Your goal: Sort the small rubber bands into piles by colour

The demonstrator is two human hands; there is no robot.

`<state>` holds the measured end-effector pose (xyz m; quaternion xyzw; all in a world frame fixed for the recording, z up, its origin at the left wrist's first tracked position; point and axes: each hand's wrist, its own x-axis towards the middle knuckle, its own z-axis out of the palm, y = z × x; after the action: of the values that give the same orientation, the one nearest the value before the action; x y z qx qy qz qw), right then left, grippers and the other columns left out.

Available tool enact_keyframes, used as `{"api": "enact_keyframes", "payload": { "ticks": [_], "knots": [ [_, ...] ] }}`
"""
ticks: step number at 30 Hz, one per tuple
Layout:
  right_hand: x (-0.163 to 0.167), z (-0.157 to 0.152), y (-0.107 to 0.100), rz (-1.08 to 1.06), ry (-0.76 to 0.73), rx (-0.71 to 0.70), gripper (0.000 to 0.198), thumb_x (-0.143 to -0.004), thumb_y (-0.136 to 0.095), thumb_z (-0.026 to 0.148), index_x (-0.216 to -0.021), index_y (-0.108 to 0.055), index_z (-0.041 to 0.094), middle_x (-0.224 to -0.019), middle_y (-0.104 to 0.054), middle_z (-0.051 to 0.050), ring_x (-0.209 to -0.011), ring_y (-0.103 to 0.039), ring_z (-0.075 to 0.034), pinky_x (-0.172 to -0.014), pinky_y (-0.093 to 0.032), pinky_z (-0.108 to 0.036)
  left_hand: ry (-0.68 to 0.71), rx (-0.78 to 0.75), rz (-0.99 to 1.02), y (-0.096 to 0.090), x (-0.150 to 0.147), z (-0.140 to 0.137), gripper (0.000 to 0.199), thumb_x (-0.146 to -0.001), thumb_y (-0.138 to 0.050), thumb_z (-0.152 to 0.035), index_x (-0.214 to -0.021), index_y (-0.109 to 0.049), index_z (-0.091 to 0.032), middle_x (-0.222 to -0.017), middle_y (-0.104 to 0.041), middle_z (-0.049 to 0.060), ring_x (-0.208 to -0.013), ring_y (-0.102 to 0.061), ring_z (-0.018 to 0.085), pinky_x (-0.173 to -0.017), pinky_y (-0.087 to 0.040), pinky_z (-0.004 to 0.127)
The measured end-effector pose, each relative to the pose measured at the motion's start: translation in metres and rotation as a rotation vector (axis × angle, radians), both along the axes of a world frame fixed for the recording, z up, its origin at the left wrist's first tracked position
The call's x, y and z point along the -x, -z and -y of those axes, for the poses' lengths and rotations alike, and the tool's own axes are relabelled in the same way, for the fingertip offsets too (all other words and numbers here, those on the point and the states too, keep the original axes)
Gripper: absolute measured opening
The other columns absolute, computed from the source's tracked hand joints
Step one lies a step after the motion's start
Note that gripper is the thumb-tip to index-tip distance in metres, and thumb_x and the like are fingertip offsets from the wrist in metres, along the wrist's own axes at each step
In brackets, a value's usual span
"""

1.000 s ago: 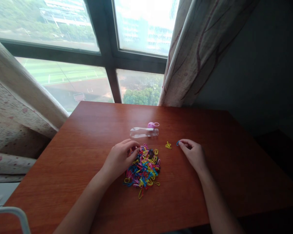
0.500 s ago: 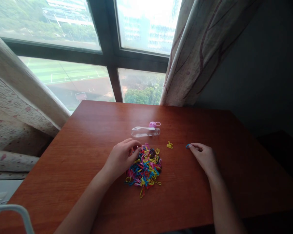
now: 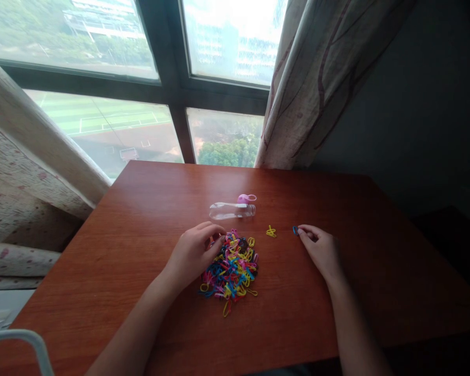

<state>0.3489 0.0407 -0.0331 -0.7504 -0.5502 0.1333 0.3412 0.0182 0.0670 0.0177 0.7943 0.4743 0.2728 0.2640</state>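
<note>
A pile of small rubber bands (image 3: 233,269) in yellow, pink, blue, red and black lies on the wooden table. At its upper left edge rests my left hand (image 3: 198,248), fingers curled and thumb close to them; what the fingertips hold, if anything, is hidden. My right hand (image 3: 319,248), to the right of the pile, pinches a blue rubber band (image 3: 295,230) between thumb and forefinger, near the table surface. Between the pile and that hand sits a small group of yellow rubber bands (image 3: 271,231), apart from both.
Behind the pile a clear plastic bottle (image 3: 231,211) lies on its side, with a pink cap with a loop (image 3: 245,199) just beyond it. The table (image 3: 149,193) reaches to a window with curtains (image 3: 293,104) at its sides. A pale curved bar (image 3: 27,334) stands at lower left.
My right hand has moved slightly left with the blue rubber band, closer to the yellow group. My left hand stays at the pile. The view has shifted a little.
</note>
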Motion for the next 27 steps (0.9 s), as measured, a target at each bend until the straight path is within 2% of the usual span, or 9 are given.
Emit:
{"api": "enact_keyframes", "payload": {
  "ticks": [3,6,10,14,20,23,27],
  "knots": [
    [0.009,0.004,-0.001,0.034,0.007,-0.070,0.040,-0.085,-0.055,0.048,-0.092,-0.077,0.016,-0.076,-0.074,-0.009,-0.068,-0.068,-0.023,-0.063,-0.049,-0.030,0.044,-0.002,0.016,-0.004,0.000,0.008,0.014,-0.093,-0.053,-0.022,-0.097,-0.066,-0.020,-0.084,-0.063,0.001,-0.068,-0.055,0.011,-0.064,-0.041,0.022],
    [0.024,0.011,-0.004,0.034,-0.062,-0.135,0.033,-0.088,-0.054,0.042,-0.093,-0.076,0.017,-0.076,-0.074,-0.007,-0.066,-0.067,-0.021,-0.066,-0.051,-0.030,0.123,0.003,-0.026,-0.006,-0.001,0.023,0.015,-0.093,-0.052,-0.022,-0.101,-0.065,-0.021,-0.090,-0.064,0.002,-0.077,-0.060,0.013,-0.069,-0.044,0.023],
    [0.046,0.018,-0.009,-0.025,-0.204,-0.200,0.023,-0.090,-0.055,0.033,-0.091,-0.075,0.020,-0.080,-0.074,-0.004,-0.067,-0.067,-0.018,-0.064,-0.052,-0.027,0.209,0.008,-0.190,-0.007,-0.008,0.044,0.017,-0.095,-0.048,-0.026,-0.103,-0.063,-0.025,-0.092,-0.065,0.002,-0.077,-0.063,0.016,-0.066,-0.045,0.025],
    [0.056,0.021,-0.011,-0.069,-0.286,-0.227,0.019,-0.091,-0.055,0.027,-0.090,-0.074,0.021,-0.084,-0.075,-0.003,-0.069,-0.068,-0.017,-0.063,-0.052,-0.025,0.253,-0.052,-0.382,-0.007,-0.018,0.057,0.017,-0.094,-0.048,-0.026,-0.105,-0.061,-0.027,-0.095,-0.068,0.001,-0.078,-0.066,0.020,-0.062,-0.045,0.028],
    [0.054,0.021,-0.011,-0.077,-0.291,-0.218,0.018,-0.091,-0.055,0.026,-0.089,-0.073,0.021,-0.082,-0.075,-0.003,-0.068,-0.069,-0.017,-0.062,-0.053,-0.026,0.213,-0.085,-0.536,-0.007,-0.031,0.063,0.011,-0.094,-0.051,-0.029,-0.100,-0.060,-0.025,-0.092,-0.069,0.002,-0.084,-0.068,0.025,-0.064,-0.048,0.032],
    [0.054,0.021,-0.012,-0.081,-0.293,-0.214,0.018,-0.090,-0.055,0.026,-0.089,-0.073,0.022,-0.082,-0.075,-0.003,-0.068,-0.069,-0.018,-0.061,-0.053,-0.026,0.194,-0.088,-0.578,-0.007,-0.035,0.064,0.011,-0.094,-0.048,-0.022,-0.096,-0.059,-0.025,-0.094,-0.069,0.002,-0.084,-0.068,0.025,-0.063,-0.049,0.033],
    [0.054,0.021,-0.012,-0.088,-0.299,-0.209,0.017,-0.090,-0.055,0.025,-0.089,-0.072,0.021,-0.082,-0.075,-0.003,-0.069,-0.069,-0.017,-0.062,-0.053,-0.025,0.180,-0.091,-0.581,-0.008,-0.036,0.065,0.017,-0.092,-0.048,-0.016,-0.100,-0.059,-0.025,-0.104,-0.069,0.003,-0.089,-0.067,0.023,-0.066,-0.050,0.032]
  ]
}}
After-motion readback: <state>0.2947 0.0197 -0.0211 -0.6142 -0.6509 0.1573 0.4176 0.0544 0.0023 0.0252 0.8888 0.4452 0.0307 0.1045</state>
